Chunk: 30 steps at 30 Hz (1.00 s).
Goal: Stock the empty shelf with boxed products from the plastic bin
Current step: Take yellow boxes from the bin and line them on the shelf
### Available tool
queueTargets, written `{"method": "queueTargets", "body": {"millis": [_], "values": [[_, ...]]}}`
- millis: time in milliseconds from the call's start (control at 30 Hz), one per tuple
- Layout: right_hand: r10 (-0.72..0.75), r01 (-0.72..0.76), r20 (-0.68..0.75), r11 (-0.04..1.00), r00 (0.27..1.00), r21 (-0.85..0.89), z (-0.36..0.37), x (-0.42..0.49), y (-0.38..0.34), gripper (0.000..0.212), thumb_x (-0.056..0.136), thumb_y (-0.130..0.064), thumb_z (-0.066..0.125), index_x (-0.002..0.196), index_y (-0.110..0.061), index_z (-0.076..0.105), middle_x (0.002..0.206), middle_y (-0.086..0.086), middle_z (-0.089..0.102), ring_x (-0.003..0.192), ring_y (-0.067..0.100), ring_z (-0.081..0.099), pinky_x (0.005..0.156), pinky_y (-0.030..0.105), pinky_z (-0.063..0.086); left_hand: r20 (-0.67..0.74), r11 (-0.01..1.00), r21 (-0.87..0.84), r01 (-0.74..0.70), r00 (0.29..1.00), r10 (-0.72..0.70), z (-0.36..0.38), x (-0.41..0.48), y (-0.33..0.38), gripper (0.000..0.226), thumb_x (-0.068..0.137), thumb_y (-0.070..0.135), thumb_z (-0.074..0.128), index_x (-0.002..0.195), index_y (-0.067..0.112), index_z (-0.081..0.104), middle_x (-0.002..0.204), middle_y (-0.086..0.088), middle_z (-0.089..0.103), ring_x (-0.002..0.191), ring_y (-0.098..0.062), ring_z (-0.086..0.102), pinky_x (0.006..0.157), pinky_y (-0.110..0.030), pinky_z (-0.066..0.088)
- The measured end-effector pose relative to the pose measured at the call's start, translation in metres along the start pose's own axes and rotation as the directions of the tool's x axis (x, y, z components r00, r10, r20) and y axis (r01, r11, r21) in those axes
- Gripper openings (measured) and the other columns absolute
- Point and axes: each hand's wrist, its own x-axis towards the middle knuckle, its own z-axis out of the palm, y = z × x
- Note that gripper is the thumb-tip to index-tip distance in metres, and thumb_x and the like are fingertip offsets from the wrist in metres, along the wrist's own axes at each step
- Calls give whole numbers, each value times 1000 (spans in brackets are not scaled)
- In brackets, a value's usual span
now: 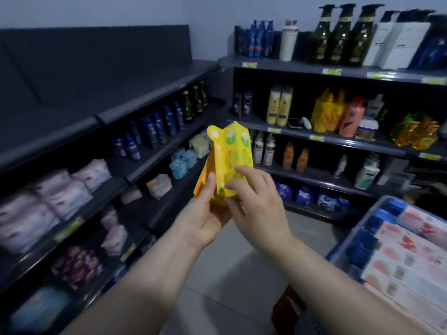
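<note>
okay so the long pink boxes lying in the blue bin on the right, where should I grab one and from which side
Judging from the view, take a pink box by its two long side faces near the middle, coming from above. The boxes lie flat and packed side by side in the blue bin, so only their tops are free. Both hands currently hold the yellow packs.

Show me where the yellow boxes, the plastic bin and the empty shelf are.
yellow boxes [235,151]: head view, front face of the nearest box.
plastic bin [370,213]: head view, blue left rim.
empty shelf [101,93]: head view, bare top surface.
</note>
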Motion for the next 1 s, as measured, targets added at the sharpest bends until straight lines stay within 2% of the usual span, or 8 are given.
{"method": "queueTargets", "body": {"millis": [133, 300, 433, 500, 633, 733, 833, 1000], "values": [[52, -94, 107, 892, 993, 442, 49, 45, -50, 24, 89, -14, 60, 113, -10, 60, 123, 3, 49, 112, 11, 51, 93, 23, 44, -65, 989, 33, -144, 987, 146, -58, -11, 68, 54, 81, 41, 57, 127, 11, 57, 123, -13, 64, 110, -26, 62, 99, -44, 47], [204, -314, 255, 786, 945, 533, 110, 120, -102, 46, 82, -12, 69, 124, -22, 54, 109, -17, 42, 92, 4, 51, 83, 20, 44, -204, 953, 155, -259, 936, 288, -128, -32, 145, 31, 87, 22, 58, 116, 14, 59, 100, -10, 73, 86, -25, 71, 66, -40, 59], [144, -481, 525, 648, 839, 590, 161, 167, -143, 75, 79, -20, 75, 139, -39, 35, 131, -12, 40, 94, 2, 59, 80, 19, 50, -255, 847, 412, -336, 850, 461, -174, -59, 207, 20, 94, 8, 50, 110, 17, 58, 93, -5, 73, 80, -19, 70, 66, -34, 58], [74, -504, 565, 557, 822, 660, 187, 187, -168, 79, 76, -27, 77, 139, -42, 32, 134, -11, 46, 98, 5, 63, 82, 29, 55, -257, 763, 536, -362, 791, 556, -195, -77, 235, 21, 94, 4, 50, 108, 18, 57, 95, -3, 71, 79, -17, 69, 62, -33, 58], [-43, -573, 645, 419, 763, 705, 228, 225, -218, 61, 79, -20, 76, 132, -24, 46, 112, -3, 62, 89, 14, 67, 65, 27, 56, -282, 640, 684, -351, 682, 675, -239, -115, 285, 23, 91, 4, 57, 102, 24, 57, 96, -7, 67, 81, -23, 66, 74, -50, 56], [-194, -629, 716, 361, 671, 688, 256, 242, -253, 42, 76, -13, 76, 114, -17, 58, 99, 8, 70, 84, 25, 70, 70, 41, 59, -348, 599, 746, -290, 597, 723, -266, -143, 310, 25, 80, 20, 69, 102, 28, 59, 107, -18, 65, 95, -37, 64, 83, -63, 49], [-286, -661, 721, 288, 631, 693, 287, 251, -281, 31, 74, -10, 74, 103, -14, 63, 93, 9, 72, 80, 23, 70, 73, 38, 59, -423, 603, 723, -337, 474, 772, -292, -169, 327, 24, 85, 19, 68, 103, 30, 57, 106, -15, 65, 94, -33, 66, 80, -50, 56], [-319, -681, 692, 165, 648, 714, 342, 266, -333, 18, 80, -13, 69, 95, -17, 62, 87, 0, 68, 74, 11, 66, 64, 27, 57, -524, 544, 749, -378, 165, 836, -337, -227, 350, 35, 91, 16, 60, 124, 21, 49, 105, -10, 64, 87, -26, 69, 71, -30, 57]]}}
